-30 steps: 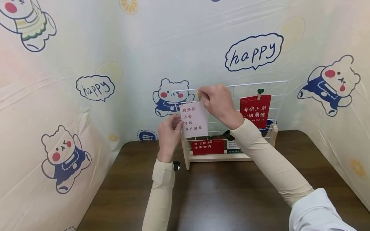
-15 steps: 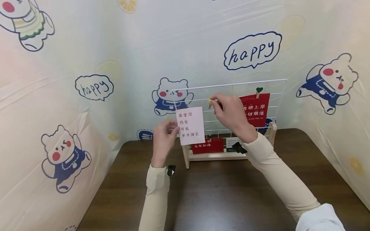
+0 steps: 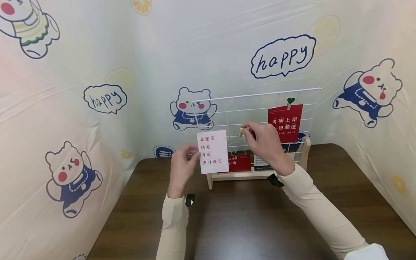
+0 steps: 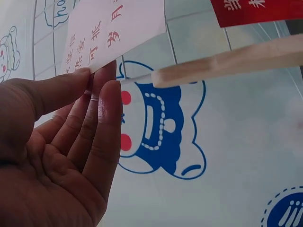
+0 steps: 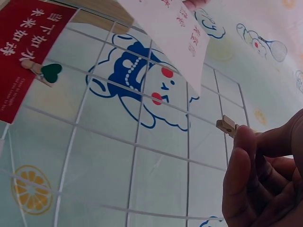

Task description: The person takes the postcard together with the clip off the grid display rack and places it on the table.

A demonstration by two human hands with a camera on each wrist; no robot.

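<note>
The left hand (image 3: 182, 168) pinches the lower left edge of a pale pink card (image 3: 212, 151) printed with red Chinese characters; in the left wrist view the thumb presses the card (image 4: 113, 28) against nearly straight fingers (image 4: 102, 127) laid close together. The card hangs in the air in front of the left end of a white wire grid rack (image 3: 256, 95), free of the wires.

The right hand (image 3: 264, 144) has its fingers curled and pinches a small wooden clothespin (image 3: 241, 132) with a yellow-green tip, held up just in front of the grid, to the right of the card. In the right wrist view the clothespin's (image 5: 227, 126) wooden end pokes out past the fingertips (image 5: 239, 156).

Counted: one pink card in hand; one red card (image 3: 285, 122) clipped high on the grid by a green-heart clothespin (image 3: 290, 102); one more red card (image 3: 238, 163) low on the grid, also held by a green-heart pin in the right wrist view; beside that a small white-and-green card (image 3: 262, 163), partly hidden. That makes three clothespins in sight.

The grid stands in a pale wooden base (image 3: 240, 176) on a dark brown wooden tabletop (image 3: 247, 224). Around it hangs a glossy sheet backdrop (image 3: 97, 72) printed with cartoon bears, "happy" speech bubbles and lemon slices. Both arms wear cream sleeves.
</note>
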